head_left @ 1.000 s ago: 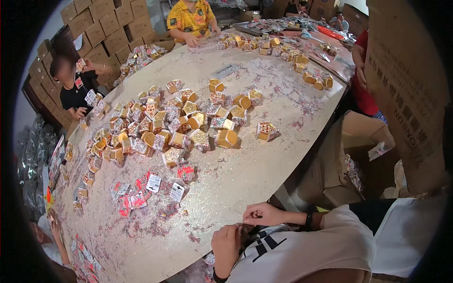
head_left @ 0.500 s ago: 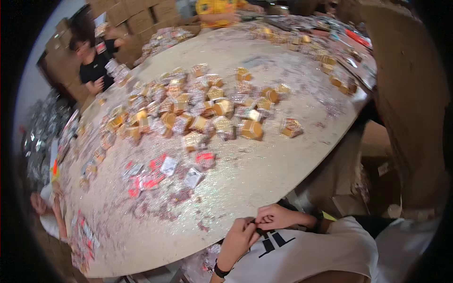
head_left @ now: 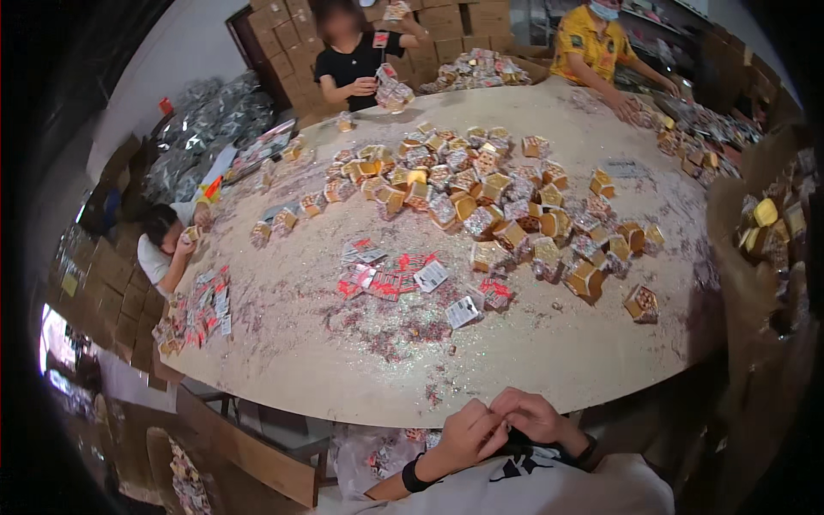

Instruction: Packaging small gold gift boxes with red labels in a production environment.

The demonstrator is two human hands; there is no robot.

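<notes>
My left hand (head_left: 470, 432) and my right hand (head_left: 532, 416) meet just off the near edge of the round table (head_left: 360, 403), in front of my shirt. Both have bent fingers pinched together, fingertips touching or nearly so. Whatever lies between them is too small or too hidden to make out. Closest on the tabletop is a white printed card (head_left: 463, 312), with a pile of red-and-white cards (head_left: 390, 276) to its left. Beyond them spreads a heap of small glittery house-shaped ornaments (head_left: 493, 187) in gold-brown and white. One ornament (head_left: 641, 304) sits apart at right.
Glitter is scattered over the table. A person in black (head_left: 354, 69) holds up ornaments at the far side; another in yellow (head_left: 592, 47) works far right. At left, a person in white (head_left: 163, 249) holds an ornament. An open carton (head_left: 738, 223) with ornaments stands at right.
My view has swung left, and the scene has shifted right in the picture. My hands stay together by the table edge, with the right hand's fingers now raised higher against the left's.
</notes>
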